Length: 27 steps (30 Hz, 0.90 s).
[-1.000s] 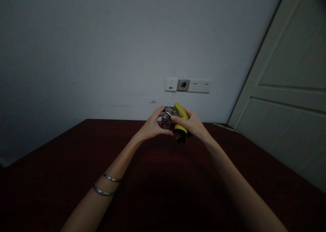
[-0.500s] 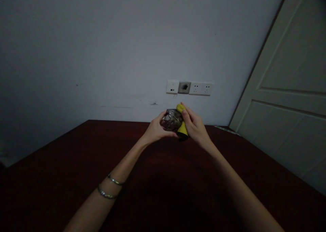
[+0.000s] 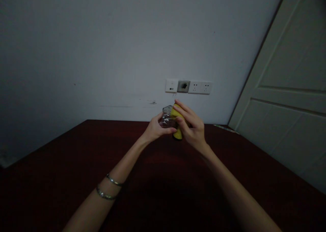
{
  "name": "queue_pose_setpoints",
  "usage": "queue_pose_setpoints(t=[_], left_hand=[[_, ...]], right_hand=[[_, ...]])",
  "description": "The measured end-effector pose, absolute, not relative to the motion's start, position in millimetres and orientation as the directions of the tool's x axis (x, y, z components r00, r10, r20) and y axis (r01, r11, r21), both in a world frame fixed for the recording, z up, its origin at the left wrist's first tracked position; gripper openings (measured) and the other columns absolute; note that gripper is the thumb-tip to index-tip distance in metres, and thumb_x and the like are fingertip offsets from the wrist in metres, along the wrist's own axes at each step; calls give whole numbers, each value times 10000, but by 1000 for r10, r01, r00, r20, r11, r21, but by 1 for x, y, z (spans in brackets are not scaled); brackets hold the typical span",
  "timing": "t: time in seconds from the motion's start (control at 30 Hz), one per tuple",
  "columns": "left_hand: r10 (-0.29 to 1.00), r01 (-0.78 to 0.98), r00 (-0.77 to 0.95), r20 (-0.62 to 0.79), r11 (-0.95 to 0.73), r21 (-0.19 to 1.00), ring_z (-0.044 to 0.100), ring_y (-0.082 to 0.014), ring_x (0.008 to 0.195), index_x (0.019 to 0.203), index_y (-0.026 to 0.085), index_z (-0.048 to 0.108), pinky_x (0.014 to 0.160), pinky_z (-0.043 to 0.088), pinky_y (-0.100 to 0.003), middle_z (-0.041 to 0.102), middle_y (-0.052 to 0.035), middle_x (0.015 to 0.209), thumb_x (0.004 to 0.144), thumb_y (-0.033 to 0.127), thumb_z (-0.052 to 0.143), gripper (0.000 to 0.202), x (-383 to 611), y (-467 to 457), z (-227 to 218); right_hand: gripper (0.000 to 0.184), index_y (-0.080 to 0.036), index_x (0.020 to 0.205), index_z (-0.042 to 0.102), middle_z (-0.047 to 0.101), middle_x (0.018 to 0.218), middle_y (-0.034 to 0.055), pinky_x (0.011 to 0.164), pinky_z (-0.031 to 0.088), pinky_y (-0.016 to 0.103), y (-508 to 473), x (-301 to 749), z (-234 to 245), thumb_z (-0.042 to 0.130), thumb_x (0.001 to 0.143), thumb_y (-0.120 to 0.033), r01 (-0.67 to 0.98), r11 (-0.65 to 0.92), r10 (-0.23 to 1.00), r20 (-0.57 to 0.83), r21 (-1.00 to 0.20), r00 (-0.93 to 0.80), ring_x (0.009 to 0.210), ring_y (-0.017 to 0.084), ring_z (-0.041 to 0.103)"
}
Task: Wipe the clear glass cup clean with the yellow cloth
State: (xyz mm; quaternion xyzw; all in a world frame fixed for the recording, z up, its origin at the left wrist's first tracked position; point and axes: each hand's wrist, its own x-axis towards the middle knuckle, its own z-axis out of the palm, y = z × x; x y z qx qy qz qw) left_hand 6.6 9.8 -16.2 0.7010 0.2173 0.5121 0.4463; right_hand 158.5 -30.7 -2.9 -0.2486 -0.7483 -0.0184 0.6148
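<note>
Dark red table (image 3: 76,147); above it left hand (image 3: 154,132) grips clear faceted glass (image 3: 166,118), right hand (image 3: 193,128) clutches yellow cloth (image 3: 174,111) against it. We'd hold glass firm.

The room is dim and the picture underexposed, with a cool grey cast on the wall (image 3: 102,49) that deepens toward the upper left corner. The dark red table (image 3: 51,164) sinks almost to black near the bottom edge, with a broad soft shadow across its middle. Wide-lens distortion slants the door (image 3: 292,89) at the right edge. The glass (image 3: 166,118) gives only faint glints beside the muted yellow cloth (image 3: 175,111), both soft in detail.
</note>
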Motion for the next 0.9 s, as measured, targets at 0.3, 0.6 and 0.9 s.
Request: queue_pose_setpoints(t=[0.3,0.6,0.9], left_hand=[[718,-180,365,593,-571,801,626,-227,1031,1150,145,507,906,504,-365,626,-114,1154,547,284,813,690,12,8,-21],[744,-5,362,562,-601,799,638,-218,955,1173,129,523,839,523,-349,648,-111,1085,605,309,793,655,9,9,-18],[667,110,413,621,-713,693,629,-235,964,1203,130,495,846,516,-364,646,-104,1084,596,312,794,701,3,11,-22]], right_hand=[[262,-303,1093,691,641,1253,14,1068,419,471,-19,158,1,576,867,-367,294,842,475,880,-453,-5,1187,211,580],[230,-347,1039,709,621,1281,-14,1082,394,480,-21,164,0,658,815,-330,218,878,457,882,-427,-115,1227,219,547],[252,-267,969,745,689,1172,46,1062,409,469,-17,160,4,677,776,-415,100,738,669,743,-667,18,1161,241,597]])
